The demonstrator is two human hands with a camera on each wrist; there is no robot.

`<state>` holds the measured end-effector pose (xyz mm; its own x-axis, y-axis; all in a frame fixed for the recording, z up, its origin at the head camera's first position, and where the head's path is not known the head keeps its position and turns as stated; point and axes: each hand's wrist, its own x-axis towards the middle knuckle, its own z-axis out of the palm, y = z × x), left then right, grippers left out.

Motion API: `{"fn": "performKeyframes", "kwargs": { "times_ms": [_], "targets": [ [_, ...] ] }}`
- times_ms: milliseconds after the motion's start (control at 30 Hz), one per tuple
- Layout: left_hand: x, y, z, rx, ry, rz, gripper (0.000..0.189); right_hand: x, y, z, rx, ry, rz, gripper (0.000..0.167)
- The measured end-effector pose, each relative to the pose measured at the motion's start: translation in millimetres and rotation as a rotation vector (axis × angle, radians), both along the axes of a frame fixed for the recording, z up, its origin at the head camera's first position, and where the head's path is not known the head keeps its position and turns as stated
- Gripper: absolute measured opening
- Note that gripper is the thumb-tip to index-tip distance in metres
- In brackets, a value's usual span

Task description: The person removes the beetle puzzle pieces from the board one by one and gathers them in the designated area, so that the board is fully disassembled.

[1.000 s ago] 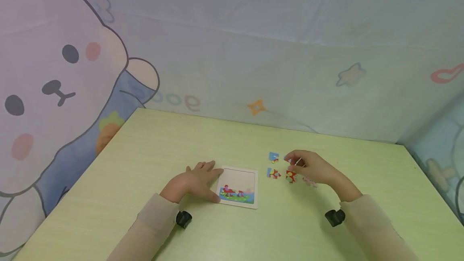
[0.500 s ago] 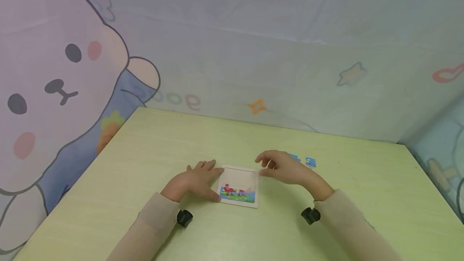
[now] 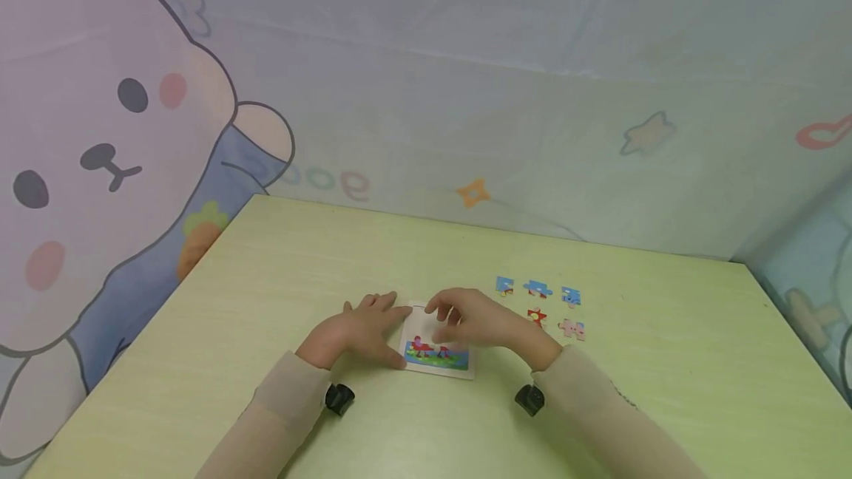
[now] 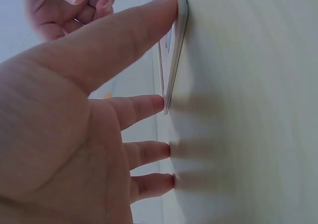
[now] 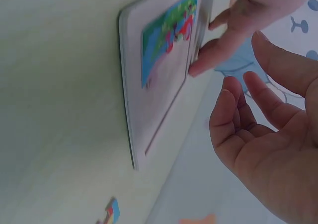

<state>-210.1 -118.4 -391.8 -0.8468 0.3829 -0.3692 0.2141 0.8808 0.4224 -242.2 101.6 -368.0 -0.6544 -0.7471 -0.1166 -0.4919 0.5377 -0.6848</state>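
Note:
A square puzzle tray [image 3: 435, 373] lies on the table, its bottom strip filled with a picture of red figures on green and blue. My left hand [image 3: 362, 330] spreads along its left side. In the left wrist view, the thumb [image 4: 149, 18] touches the tray's edge and the index fingertip is at a corner. Above the tray is my right hand [image 3: 469, 320], fingers loosely bent. In the right wrist view, thumb and index finger are apart with no piece seen between them. Puzzle pieces lie to the right: a blue one [image 3: 537, 288], a red one [image 3: 536, 317] and a pink one [image 3: 572, 328].
Two more blue pieces, a left one [image 3: 504, 285] and a right one [image 3: 570, 296], lie in the back row. Another piece [image 5: 113, 211] shows on the table in the right wrist view. A printed cloth [image 3: 426, 94] hangs behind the table [image 3: 319, 242].
My right hand has moved left from the loose pieces to above the tray, uncovering pieces at the right. The left hand and the tray have stayed in place.

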Motion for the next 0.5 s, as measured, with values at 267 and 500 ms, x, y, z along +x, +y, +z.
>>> {"fn": "performKeyframes", "kwargs": {
  "times_ms": [267, 500],
  "targets": [
    [0.3, 0.0, 0.9, 0.003, 0.003, -0.021, 0.081, 2.0, -17, -13.6, 0.035, -0.042, 0.015, 0.036],
    [0.9, 1.1, 2.6, 0.011, -0.002, -0.027, 0.081, 1.3, -23, -26.7, 0.037, -0.036, 0.032, 0.032]
  ]
}}
